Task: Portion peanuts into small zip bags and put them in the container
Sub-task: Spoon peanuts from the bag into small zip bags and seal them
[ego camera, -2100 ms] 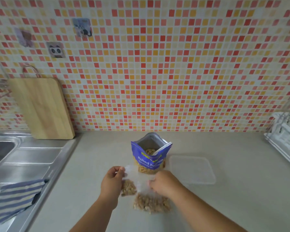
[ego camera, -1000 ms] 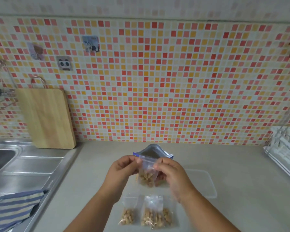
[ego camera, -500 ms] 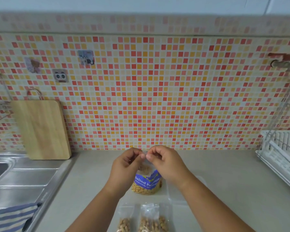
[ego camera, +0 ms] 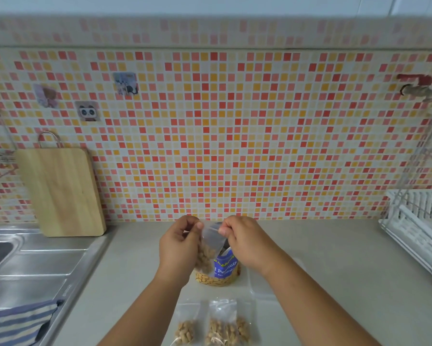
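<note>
My left hand point(ego camera: 178, 248) and my right hand point(ego camera: 247, 242) pinch the two top corners of a small clear zip bag point(ego camera: 208, 242) with peanuts in its lower half, held up above the counter. Behind and below it stands the blue salted-peanuts pouch point(ego camera: 223, 270), partly hidden by the hands. Two filled small zip bags lie near the bottom edge: a smaller one point(ego camera: 186, 325) and a fuller one point(ego camera: 226, 325). A clear flat plastic container point(ego camera: 267, 283) lies to the right of the pouch, mostly hidden under my right forearm.
A steel sink and drainboard point(ego camera: 35, 265) fill the left, with a striped blue cloth point(ego camera: 17, 320) on its edge. A wooden cutting board point(ego camera: 60, 191) leans on the tiled wall. A white dish rack point(ego camera: 419, 226) stands at the right.
Both hands lifted a small peanut bag from the counter and raised it in front of the pouch, fingers working along its top. The view tilted upward.
</note>
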`<state>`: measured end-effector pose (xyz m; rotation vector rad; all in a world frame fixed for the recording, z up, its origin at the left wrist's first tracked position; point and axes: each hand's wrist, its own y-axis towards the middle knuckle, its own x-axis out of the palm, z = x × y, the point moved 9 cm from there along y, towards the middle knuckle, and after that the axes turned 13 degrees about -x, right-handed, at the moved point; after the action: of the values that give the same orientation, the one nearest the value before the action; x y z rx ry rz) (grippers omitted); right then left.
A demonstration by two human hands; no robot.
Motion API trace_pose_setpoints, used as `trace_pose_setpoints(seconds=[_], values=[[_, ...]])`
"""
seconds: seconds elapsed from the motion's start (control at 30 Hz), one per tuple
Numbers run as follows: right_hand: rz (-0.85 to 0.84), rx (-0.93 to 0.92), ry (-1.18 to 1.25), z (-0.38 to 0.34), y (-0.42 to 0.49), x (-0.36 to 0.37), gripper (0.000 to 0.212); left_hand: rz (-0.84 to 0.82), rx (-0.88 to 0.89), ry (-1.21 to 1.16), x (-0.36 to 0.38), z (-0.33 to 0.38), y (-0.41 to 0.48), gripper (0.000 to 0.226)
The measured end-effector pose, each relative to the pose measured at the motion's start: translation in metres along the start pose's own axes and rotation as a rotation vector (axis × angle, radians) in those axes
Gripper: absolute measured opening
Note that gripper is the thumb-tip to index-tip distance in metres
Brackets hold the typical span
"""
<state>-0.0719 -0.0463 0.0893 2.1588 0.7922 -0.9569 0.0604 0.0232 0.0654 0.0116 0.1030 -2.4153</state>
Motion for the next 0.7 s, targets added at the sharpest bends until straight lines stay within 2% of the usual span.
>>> trace_pose_setpoints(seconds=[0.13, 0.27, 0.37, 0.47, 0.53, 0.63, 0.7], values=[[-0.002, 0.017, -0.023, 0.008, 0.002, 0.008, 0.018, 0.021, -0.064, -0.031, -0.006, -0.011, 0.005, 0.015], [0.012, 0.071, 0.066, 0.016, -0.001, 0.011, 0.02, -0.045, -0.14, -0.025, -0.003, -0.029, 0.009, 0.016], [-0.029, 0.174, 0.213, 0.031, -0.011, 0.033, 0.017, -0.06, -0.25, -0.036, -0.006, -0.065, 0.01, 0.018], [-0.08, 0.326, 0.245, 0.059, -0.026, 0.069, 0.034, -0.039, -0.402, -0.059, -0.009, -0.113, 0.007, 0.014], [-0.137, 0.422, 0.173, 0.08, -0.038, 0.094, 0.042, 0.003, -0.489, -0.03, -0.013, -0.146, 0.004, 0.012], [-0.345, 0.483, -0.147, 0.099, -0.061, 0.126, 0.042, 0.058, -0.556, 0.13, -0.021, -0.184, 0.002, 0.013], [-0.415, 0.509, -0.251, 0.107, -0.075, 0.141, 0.044, 0.071, -0.558, 0.219, -0.023, -0.198, 0.001, 0.014]])
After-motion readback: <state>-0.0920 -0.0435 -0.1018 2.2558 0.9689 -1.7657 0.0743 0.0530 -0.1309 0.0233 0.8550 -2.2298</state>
